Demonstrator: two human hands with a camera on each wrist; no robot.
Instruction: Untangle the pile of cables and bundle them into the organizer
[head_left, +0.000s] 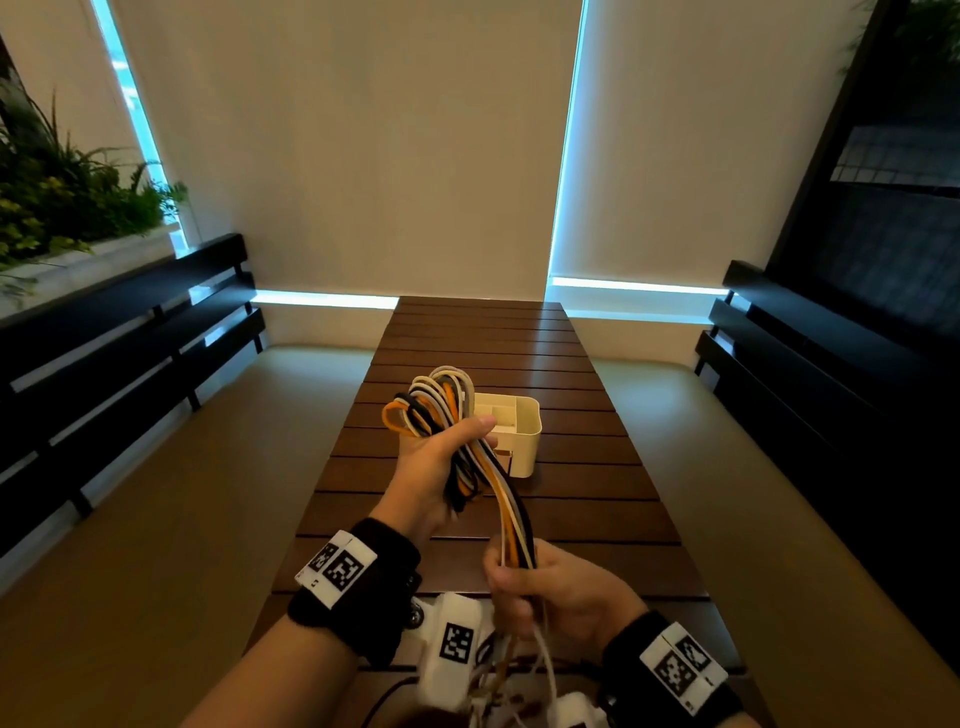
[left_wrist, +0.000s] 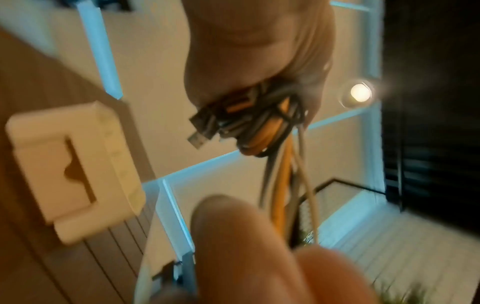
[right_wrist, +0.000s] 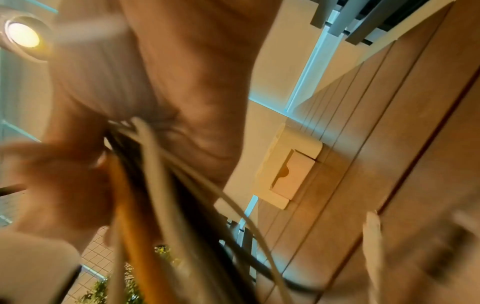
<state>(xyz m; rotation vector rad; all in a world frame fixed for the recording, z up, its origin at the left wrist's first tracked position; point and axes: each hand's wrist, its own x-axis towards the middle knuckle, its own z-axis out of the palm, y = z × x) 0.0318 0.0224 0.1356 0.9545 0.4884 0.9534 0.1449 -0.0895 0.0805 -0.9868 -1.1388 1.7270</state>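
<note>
A bundle of cables (head_left: 441, 410), orange, black, white and grey, is folded into loops above the wooden table (head_left: 587, 499). My left hand (head_left: 441, 452) grips the looped end, thumb over the strands. The straight run of cables leads down to my right hand (head_left: 524, 582), which grips it lower, nearer to me. Loose ends with plugs (left_wrist: 205, 131) hang below the left palm. The cream organizer box (head_left: 519, 431) stands on the table just behind the left hand, also seen as the organizer (left_wrist: 78, 170) and the organizer (right_wrist: 288, 166) in the wrist views.
White adapters (head_left: 452, 644) and thin loose cords lie at the near table edge under my wrists. Dark slatted benches (head_left: 130, 338) flank the table on both sides. A planter with green plants (head_left: 62, 202) sits at far left.
</note>
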